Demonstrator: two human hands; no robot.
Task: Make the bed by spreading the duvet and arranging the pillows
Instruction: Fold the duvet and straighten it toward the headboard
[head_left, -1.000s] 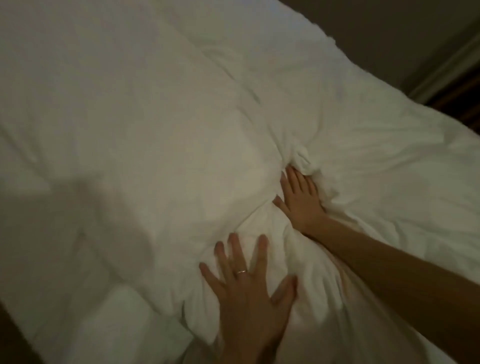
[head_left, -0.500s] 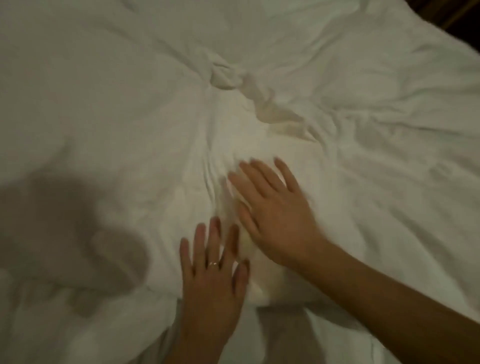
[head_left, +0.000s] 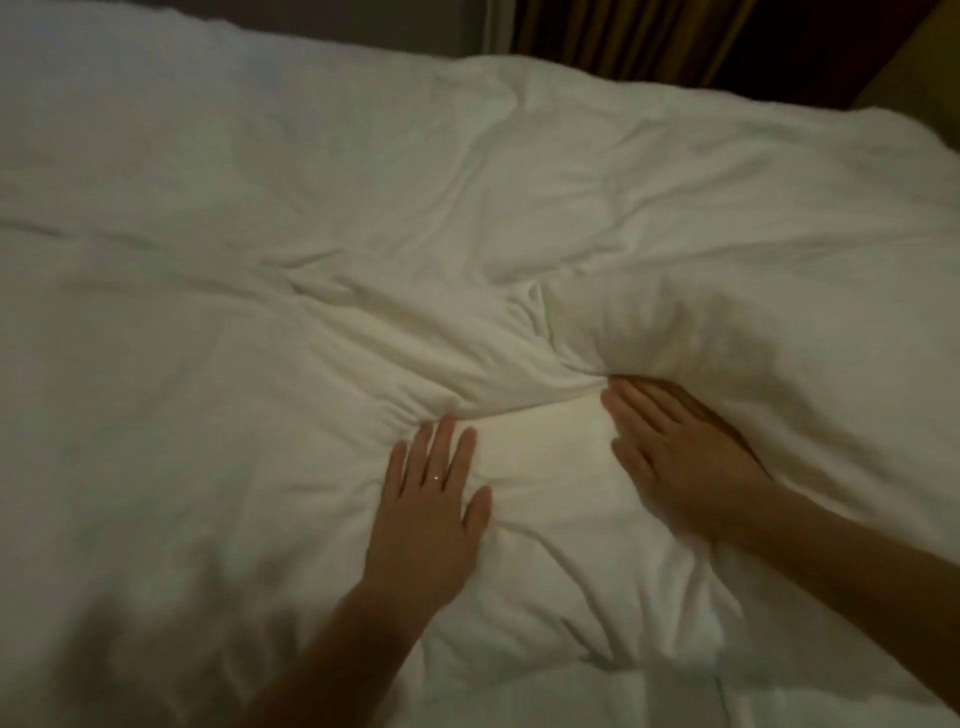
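A white duvet covers the whole bed, rumpled with folds running across its middle. My left hand, with a ring on one finger, lies flat on the duvet with straight fingers, pressing just below a bunched fold. My right hand also lies flat with straight fingers, its tips pushed against a puffed-up ridge of duvet on the right. A smoothed patch lies between the two hands. No pillows are in view.
Beyond the bed's far edge hang dark striped curtains, with a pale wall strip to their left. A yellowish surface shows at the top right corner. My shadow falls on the duvet at the bottom left.
The view has lifted to show the far edge and the curtains. My two hands have spread apart across the duvet, the right one sliding right against the raised ridge.
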